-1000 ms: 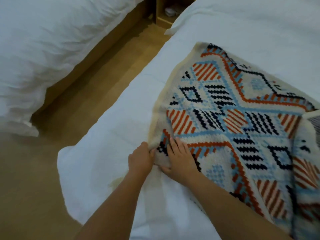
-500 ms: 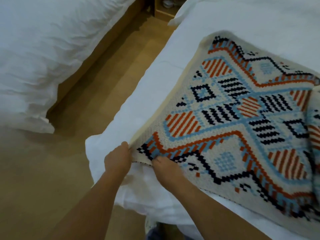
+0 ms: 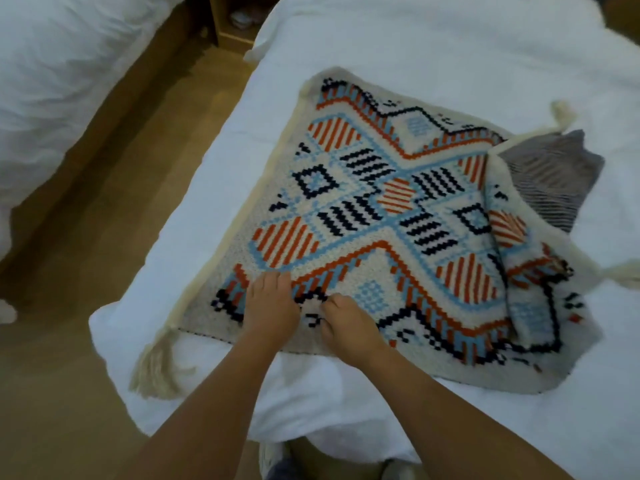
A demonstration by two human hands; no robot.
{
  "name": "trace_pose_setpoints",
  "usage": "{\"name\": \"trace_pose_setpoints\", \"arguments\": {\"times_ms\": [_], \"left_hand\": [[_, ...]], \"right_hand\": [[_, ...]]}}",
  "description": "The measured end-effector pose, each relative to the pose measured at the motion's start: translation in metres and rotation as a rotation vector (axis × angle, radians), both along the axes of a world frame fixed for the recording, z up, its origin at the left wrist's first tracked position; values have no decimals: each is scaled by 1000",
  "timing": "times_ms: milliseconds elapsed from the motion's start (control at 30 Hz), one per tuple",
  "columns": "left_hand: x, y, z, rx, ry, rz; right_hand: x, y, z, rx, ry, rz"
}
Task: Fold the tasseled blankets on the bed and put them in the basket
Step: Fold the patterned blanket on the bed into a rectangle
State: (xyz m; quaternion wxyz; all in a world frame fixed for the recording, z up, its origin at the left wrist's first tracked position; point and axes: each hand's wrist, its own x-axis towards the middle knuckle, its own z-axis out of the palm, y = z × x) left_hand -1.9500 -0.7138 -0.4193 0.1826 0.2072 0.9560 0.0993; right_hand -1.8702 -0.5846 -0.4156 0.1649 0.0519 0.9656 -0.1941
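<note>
- The patterned blanket (image 3: 374, 216) lies spread on the white bed (image 3: 415, 46), near its 7 o'clock corner; no basket in view.
- Left hand (image 3: 270, 306) and right hand (image 3: 349, 323) rest side by side on the near hem, fingers curled; whether they pinch the weave or only press it cannot be told.
- A flap at 3 o'clock is already turned over, showing the striped underside (image 3: 550, 178).
- One tassel (image 3: 156, 362) hangs off the bed edge at 8 o'clock.
- Judgement: flatten first, bring tassels inward, then fold corner to corner.
</note>
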Motion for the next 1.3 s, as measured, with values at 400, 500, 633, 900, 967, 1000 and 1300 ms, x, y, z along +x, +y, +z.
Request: {"name": "trace_pose_setpoints", "arguments": {"times_ms": [400, 500, 633, 900, 967, 1000, 1300], "left_hand": [[113, 233, 45, 106, -89, -255], [143, 291, 51, 110, -116, -254], [176, 356, 53, 188, -93, -322], [174, 442, 38, 222, 50, -404], [165, 463, 32, 219, 50, -413], [161, 472, 28, 195, 46, -423], [145, 496, -13, -83, 8, -466]], "right_hand": [[129, 230, 49, 131, 90, -333], [162, 284, 57, 148, 96, -404], [191, 345, 65, 165, 94, -452], [183, 425, 59, 96, 69, -576], [171, 444, 50, 106, 58, -582], [164, 452, 45, 110, 52, -579], [117, 518, -7, 190, -217, -555]]}}
